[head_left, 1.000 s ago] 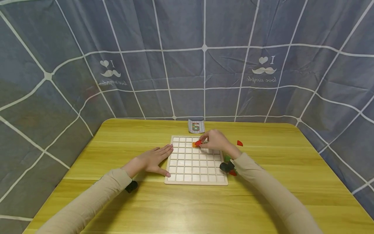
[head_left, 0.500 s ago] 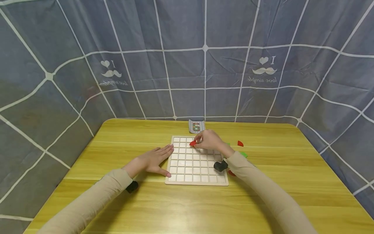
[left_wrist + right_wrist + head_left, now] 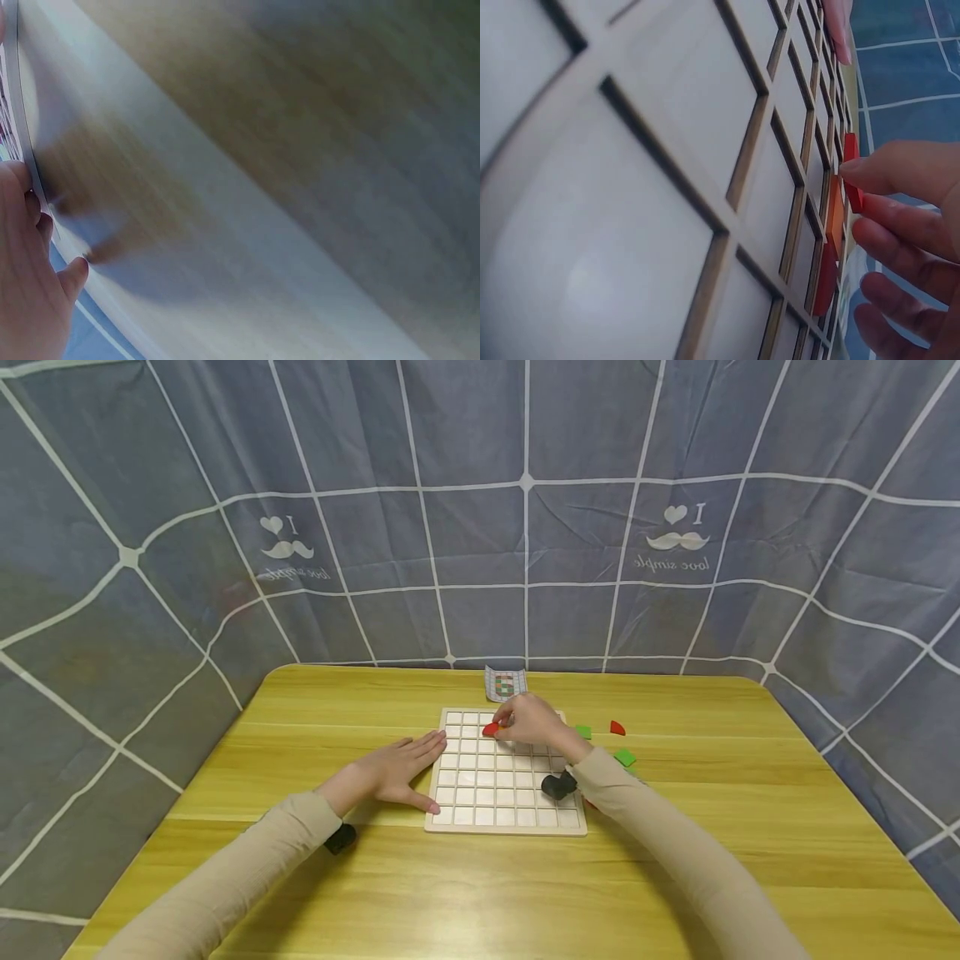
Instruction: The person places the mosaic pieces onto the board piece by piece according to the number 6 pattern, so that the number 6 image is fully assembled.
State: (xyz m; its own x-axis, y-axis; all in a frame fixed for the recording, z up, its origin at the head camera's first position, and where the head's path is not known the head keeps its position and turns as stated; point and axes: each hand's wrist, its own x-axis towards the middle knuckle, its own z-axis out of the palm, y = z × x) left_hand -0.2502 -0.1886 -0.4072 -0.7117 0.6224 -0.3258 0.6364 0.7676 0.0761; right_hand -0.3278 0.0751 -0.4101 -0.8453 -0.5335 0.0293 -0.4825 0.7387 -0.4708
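A red piece (image 3: 491,728) is pinched in the right hand's (image 3: 534,720) grip above the grid board (image 3: 504,820), which is steadied by the flat, open left hand (image 3: 393,770); if tilted, the piece could catch on a cell's edge.

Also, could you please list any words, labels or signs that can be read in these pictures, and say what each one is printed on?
"I", between a heart and a moustache sign, with "love simple" below: on the grey backdrop cloth, right print.
The same print, left on the cloth: script too warped to read surely.
Pattern card at the table's far edge: coloured squares only, any text too small to read.
Grid board: no text.
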